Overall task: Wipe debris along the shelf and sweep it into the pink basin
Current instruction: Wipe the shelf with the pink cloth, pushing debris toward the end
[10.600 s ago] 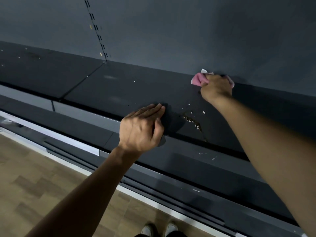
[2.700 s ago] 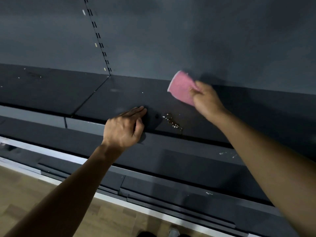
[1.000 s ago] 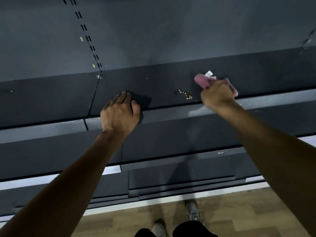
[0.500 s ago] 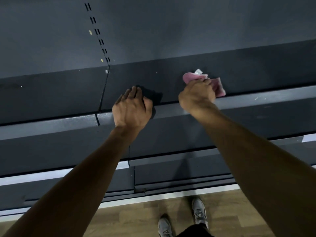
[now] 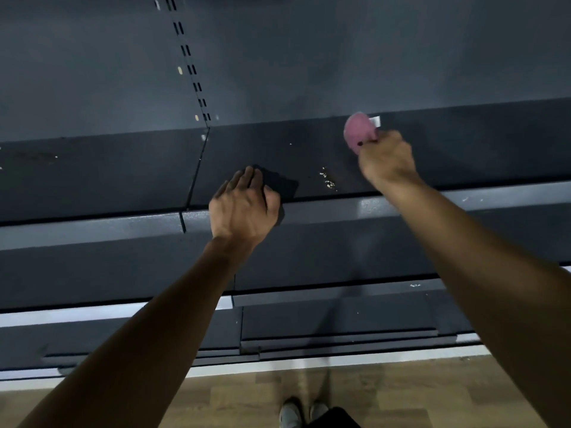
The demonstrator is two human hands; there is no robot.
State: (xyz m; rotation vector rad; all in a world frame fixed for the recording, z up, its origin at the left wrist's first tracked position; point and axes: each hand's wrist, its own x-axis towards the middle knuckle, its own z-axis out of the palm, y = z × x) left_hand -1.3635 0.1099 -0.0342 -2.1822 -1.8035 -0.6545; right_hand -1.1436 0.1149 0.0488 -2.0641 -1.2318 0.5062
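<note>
Right hand (image 5: pixel 387 160) closed around a bunched pink cleaning cloth (image 5: pixel 358 132), white tag (image 5: pixel 374 121) showing at its far edge; cloth blurred, protruding beyond the knuckles toward the back of the dark grey metal shelf (image 5: pixel 123 171), near the rear wall (image 5: pixel 309 50). Small cluster of pale crumbs (image 5: pixel 327 179) lying on the shelf near its front edge, to the left of the right hand and closer to the front lip (image 5: pixel 340 208) than the cloth, apart from both hands, between them. Left hand (image 5: pixel 244 208) open, palm down, fingers together, resting at the shelf's front edge just left of the crumbs, holding nothing. A few more pale specks scattered on the left shelf panel. Lower shelf tiers (image 5: pixel 324 322), wooden floor (image 5: pixel 247 396) and two light shoes (image 5: pixel 298 415) below. Pink basin outside the view
</note>
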